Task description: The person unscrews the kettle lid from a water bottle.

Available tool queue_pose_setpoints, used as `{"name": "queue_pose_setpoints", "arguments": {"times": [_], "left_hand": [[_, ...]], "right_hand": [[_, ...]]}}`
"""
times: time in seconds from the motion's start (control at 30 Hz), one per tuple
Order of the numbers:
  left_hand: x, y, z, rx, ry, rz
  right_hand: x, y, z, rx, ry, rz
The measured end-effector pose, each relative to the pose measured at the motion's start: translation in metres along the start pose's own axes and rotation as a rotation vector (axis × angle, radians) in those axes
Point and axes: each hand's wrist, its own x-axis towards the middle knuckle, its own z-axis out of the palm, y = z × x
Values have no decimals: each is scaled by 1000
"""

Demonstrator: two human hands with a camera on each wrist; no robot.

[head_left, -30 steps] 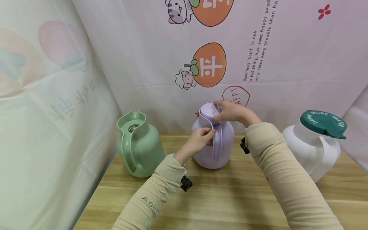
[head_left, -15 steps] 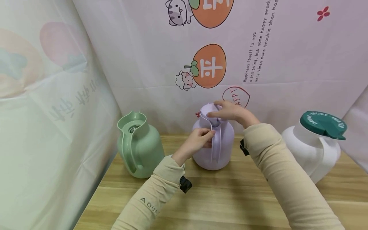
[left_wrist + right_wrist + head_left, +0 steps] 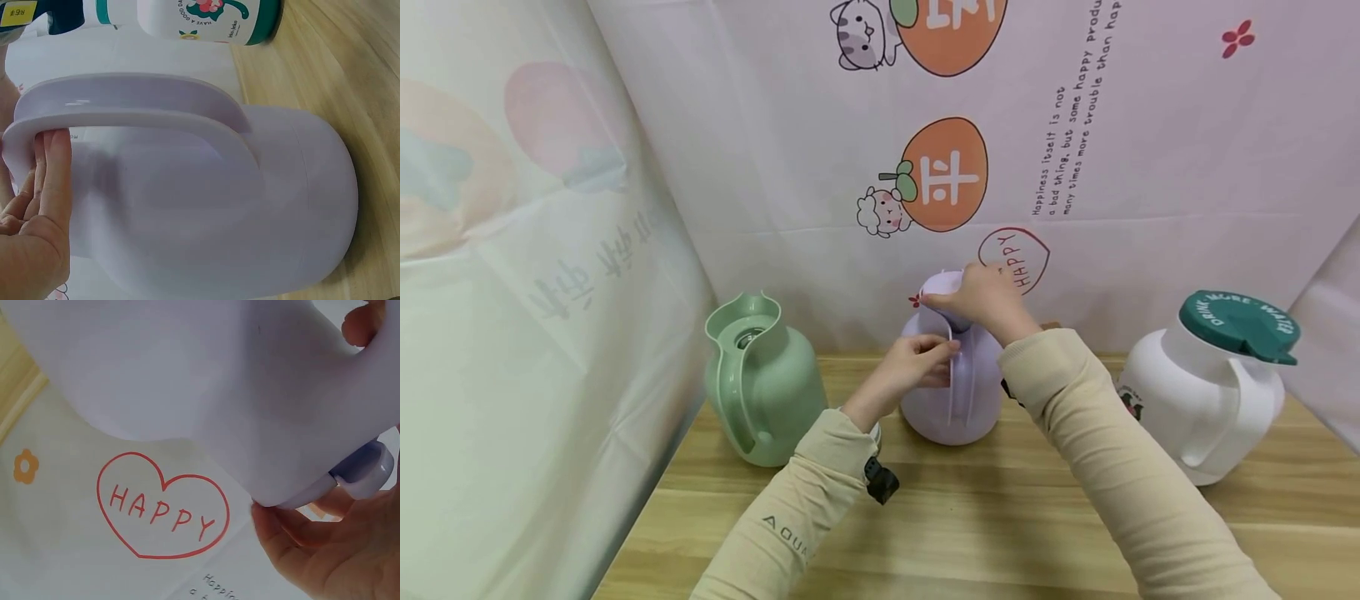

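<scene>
The left hand [image 3: 917, 364] has its grip curled round the smooth, arched handle [image 3: 144, 119] of the lilac jug [image 3: 927, 414]; the right hand [image 3: 988, 296] clasps its lid [image 3: 941, 282], fingers bent. The jug stands on the wood-grained table [image 3: 970, 525], between a wavy-rimmed green jug [image 3: 784, 392] and a bulbous white jug [image 3: 1168, 379]. Behind hangs wrinkled cloth [image 3: 790, 133].

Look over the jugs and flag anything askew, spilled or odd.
The green jug at left stands uncovered at the top, unlike the white jug, whose lid is on. No spill shows; the purple jug looks upright.
</scene>
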Motion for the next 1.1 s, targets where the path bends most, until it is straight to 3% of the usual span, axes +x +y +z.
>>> {"name": "queue_pose_setpoints", "arguments": {"times": [0.17, 0.63, 0.83, 1.1], "left_hand": [[0, 2, 2, -3, 1, 14], [0, 7, 4, 41, -25, 67], [-1, 7, 2, 54, -23, 63], [-2, 6, 1, 62, -24, 68]], "right_hand": [[3, -1, -3, -115, 8, -71], [8, 1, -9, -39, -15, -98], [10, 4, -3, -51, -16, -118], [14, 16, 5, 44, 3, -190]]}}
